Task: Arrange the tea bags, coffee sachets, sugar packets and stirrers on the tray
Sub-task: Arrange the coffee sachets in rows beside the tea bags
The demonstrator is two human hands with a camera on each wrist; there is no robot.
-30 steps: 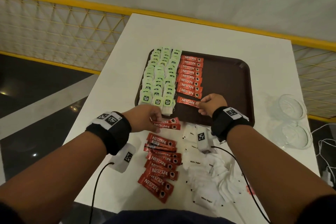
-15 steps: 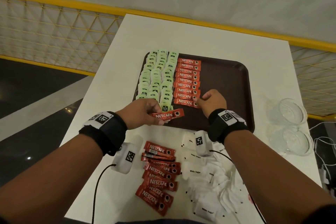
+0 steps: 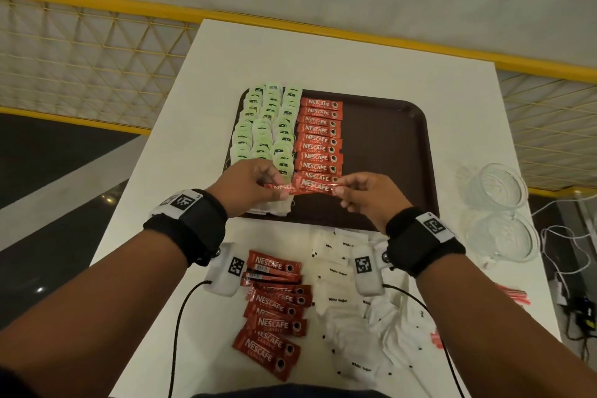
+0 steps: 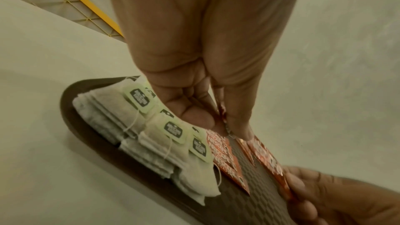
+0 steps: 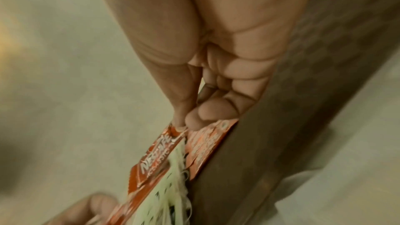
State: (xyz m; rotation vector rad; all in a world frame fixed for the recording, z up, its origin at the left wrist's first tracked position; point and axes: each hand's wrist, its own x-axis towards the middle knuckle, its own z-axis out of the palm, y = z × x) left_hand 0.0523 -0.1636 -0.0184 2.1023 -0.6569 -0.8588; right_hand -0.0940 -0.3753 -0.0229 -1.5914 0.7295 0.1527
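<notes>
Head view: tea bags [image 3: 263, 129] done, coffee column nearly down the tray [image 3: 387, 145], and I'm mid-placement.

Both my hands pinch one coffee sachet [image 3: 302, 188] by its ends, left hand [image 3: 247, 186] and right hand [image 3: 368, 195], thumb and fingertips closed on it just over the column's [image 3: 319, 139] near end. Half a second back only the left held it, short of the tray, while the right touched the last laid sachet. Loose sachets [image 3: 274, 310], sugar packets [image 3: 349, 317] and red stirrers [image 3: 513, 296] wait on the table.
</notes>
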